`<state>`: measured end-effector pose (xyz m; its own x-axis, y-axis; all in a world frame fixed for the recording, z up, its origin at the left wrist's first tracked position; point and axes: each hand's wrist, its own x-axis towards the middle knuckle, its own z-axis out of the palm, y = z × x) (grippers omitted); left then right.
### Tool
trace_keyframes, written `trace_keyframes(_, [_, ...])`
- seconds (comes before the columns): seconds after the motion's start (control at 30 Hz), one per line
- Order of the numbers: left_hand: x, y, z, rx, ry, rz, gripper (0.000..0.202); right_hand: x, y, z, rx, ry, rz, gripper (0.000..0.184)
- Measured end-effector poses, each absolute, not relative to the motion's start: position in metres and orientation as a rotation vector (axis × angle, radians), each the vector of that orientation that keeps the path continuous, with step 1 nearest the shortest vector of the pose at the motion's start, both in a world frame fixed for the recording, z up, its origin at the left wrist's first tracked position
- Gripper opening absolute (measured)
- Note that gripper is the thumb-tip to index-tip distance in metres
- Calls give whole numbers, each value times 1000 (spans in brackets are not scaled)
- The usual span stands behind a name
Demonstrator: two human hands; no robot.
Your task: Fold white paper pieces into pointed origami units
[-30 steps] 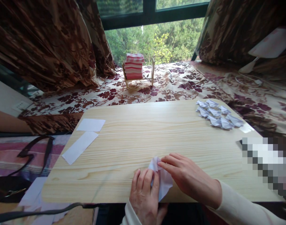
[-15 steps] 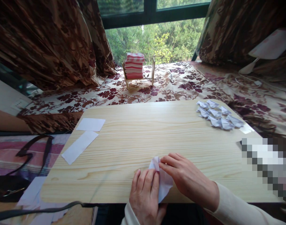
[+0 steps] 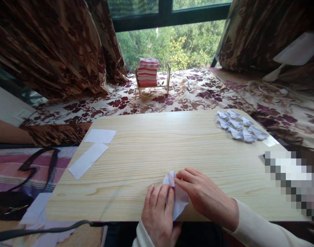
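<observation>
A partly folded sheet of white paper (image 3: 180,203) lies near the front edge of the wooden table. My left hand (image 3: 159,206) is over its left side, fingers bent and pressing it against the tabletop, thumb low by the table edge. My right hand (image 3: 202,192) comes in from the right, its fingertips closed together on a fold near the top of the paper. The folded layers under my fingers are partly hidden. Two flat white paper pieces (image 3: 88,161) lie at the table's left. A group of several folded white paper shapes (image 3: 235,124) sits at the far right corner.
The light wooden table (image 3: 136,144) has rounded corners. Beyond it, a small rack (image 3: 168,80) with stacked pink-striped cloths (image 3: 148,72) stands on a floral-covered sill. A lamp (image 3: 297,49) is at right. A black strapped bag (image 3: 15,202) and loose papers (image 3: 37,207) lie at left.
Almost nothing differs. Both hands stay on the paper, with only a very slight shift of my left hand and the paper; the view has moved a little.
</observation>
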<state>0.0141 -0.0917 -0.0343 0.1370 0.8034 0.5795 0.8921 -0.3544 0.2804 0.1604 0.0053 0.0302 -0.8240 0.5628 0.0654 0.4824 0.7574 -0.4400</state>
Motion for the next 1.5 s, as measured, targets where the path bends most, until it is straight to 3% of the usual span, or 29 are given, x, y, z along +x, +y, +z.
trace_keyframes(0.27, [-15,-91,-12,-2539,-1610,-609,67,161,0,28,-855,-2739,649,35])
trace_keyframes(0.43, [-4,-95,-8,-2373,-1626,-857,69,155,-4,33,-914,-2725,739,37])
trace_keyframes(0.6, [10,-93,-7,-2294,-1740,-772,73,152,-6,35,-956,-2692,819,45])
trace_keyframes(0.87, [12,-90,-17,-2299,-1754,-770,65,155,-7,34,-957,-2732,792,32])
trace_keyframes(1.07, [9,-93,-24,-2346,-1775,-722,65,156,1,32,-940,-2907,364,34])
trace_keyframes(1.23, [9,-91,-28,-2340,-1755,-756,60,154,3,33,-901,-2943,200,31])
trace_keyframes(1.37, [9,-90,-28,-2281,-1733,-812,56,153,3,43,-888,-2945,225,34])
trace_keyframes(1.5, [4,-90,-26,-2305,-1667,-702,61,160,19,56,-822,-2852,483,33])
